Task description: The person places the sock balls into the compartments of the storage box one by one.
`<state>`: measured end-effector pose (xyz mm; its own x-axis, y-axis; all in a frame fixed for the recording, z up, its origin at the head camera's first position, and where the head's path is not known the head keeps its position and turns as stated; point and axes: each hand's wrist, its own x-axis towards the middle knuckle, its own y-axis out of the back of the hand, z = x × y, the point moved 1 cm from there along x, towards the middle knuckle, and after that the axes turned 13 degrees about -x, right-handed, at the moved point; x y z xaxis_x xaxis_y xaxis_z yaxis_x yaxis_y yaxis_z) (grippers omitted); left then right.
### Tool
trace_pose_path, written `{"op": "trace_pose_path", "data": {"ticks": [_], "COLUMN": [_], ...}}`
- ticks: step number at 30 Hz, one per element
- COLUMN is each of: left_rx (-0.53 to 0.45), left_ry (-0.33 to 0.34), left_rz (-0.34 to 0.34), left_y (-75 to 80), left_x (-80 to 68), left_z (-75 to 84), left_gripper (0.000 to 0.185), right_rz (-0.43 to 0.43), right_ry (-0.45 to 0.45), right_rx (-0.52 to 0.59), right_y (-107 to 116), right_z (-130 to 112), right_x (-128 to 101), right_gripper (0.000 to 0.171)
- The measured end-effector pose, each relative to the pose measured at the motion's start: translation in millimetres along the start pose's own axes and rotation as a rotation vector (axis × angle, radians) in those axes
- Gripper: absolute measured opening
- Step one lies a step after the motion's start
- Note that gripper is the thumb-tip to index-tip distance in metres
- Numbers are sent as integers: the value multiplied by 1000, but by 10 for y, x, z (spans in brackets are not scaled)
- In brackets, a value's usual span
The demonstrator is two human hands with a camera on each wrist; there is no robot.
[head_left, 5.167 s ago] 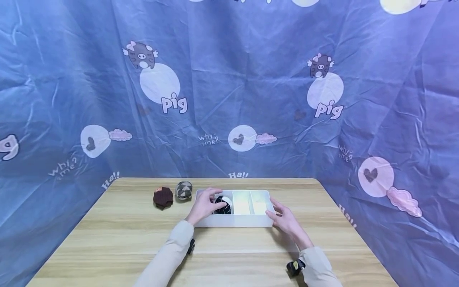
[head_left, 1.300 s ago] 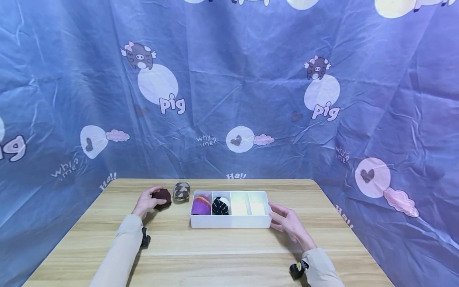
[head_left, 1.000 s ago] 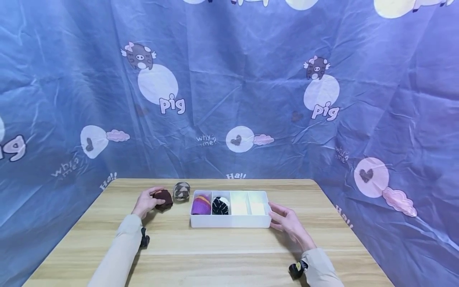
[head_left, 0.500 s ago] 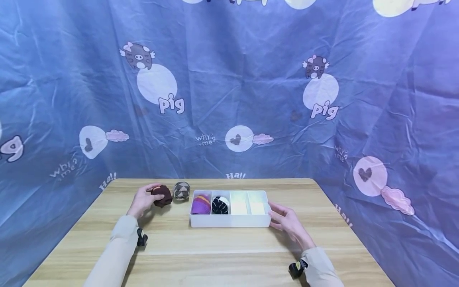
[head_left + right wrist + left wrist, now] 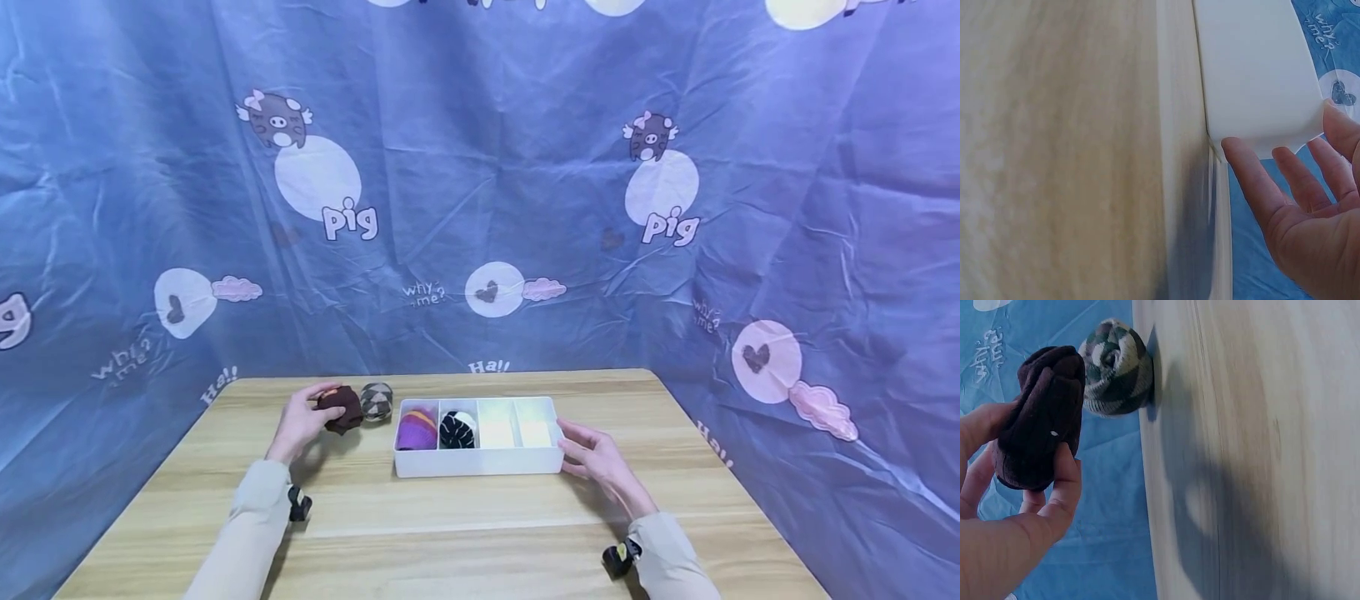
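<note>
On a wood-grain table point(image 5: 450, 533), a white divided box point(image 5: 480, 462) stands between a person's hands, the right hand point(image 5: 600, 458) resting spread fingers against the end beside it; the box looks light, stiff and slick, best steadied by its end walls. The left hand point(image 5: 299, 419) pinches a dark brown cloth bundle point(image 5: 1038, 425), seemingly soft, light and unbreakable, best taken across its rounded sides. Just beyond those fingertips sits a smaller checked bundle point(image 5: 1116, 372), probably just as squashy.
</note>
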<state>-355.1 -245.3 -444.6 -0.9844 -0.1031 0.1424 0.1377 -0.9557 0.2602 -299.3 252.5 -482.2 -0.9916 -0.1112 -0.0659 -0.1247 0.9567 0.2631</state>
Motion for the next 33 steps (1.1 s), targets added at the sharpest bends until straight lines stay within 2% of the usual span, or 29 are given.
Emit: {"op": "trace_pose_path", "data": {"ticks": [10, 20, 28, 33], "left_rx": [-122, -86, -60, -85], "left_ry": [-49, -96, -195, -204], "left_rz": [-28, -43, -67, -90], "left_y": [-86, -273, -413, -529], "left_x": [25, 0, -15, -15], "left_z": [54, 148, 256, 349], "left_gripper": [53, 52, 49, 48], "right_rz": [8, 10, 9, 8], "right_ry": [-2, -2, -11, -14], "right_rx": [-5, -4, 0, 2], "right_y": [-19, -25, -24, -23], "right_z": [4, -12, -7, -9], "right_x": [5, 15, 19, 12], "right_gripper": [55, 54, 56, 56]}}
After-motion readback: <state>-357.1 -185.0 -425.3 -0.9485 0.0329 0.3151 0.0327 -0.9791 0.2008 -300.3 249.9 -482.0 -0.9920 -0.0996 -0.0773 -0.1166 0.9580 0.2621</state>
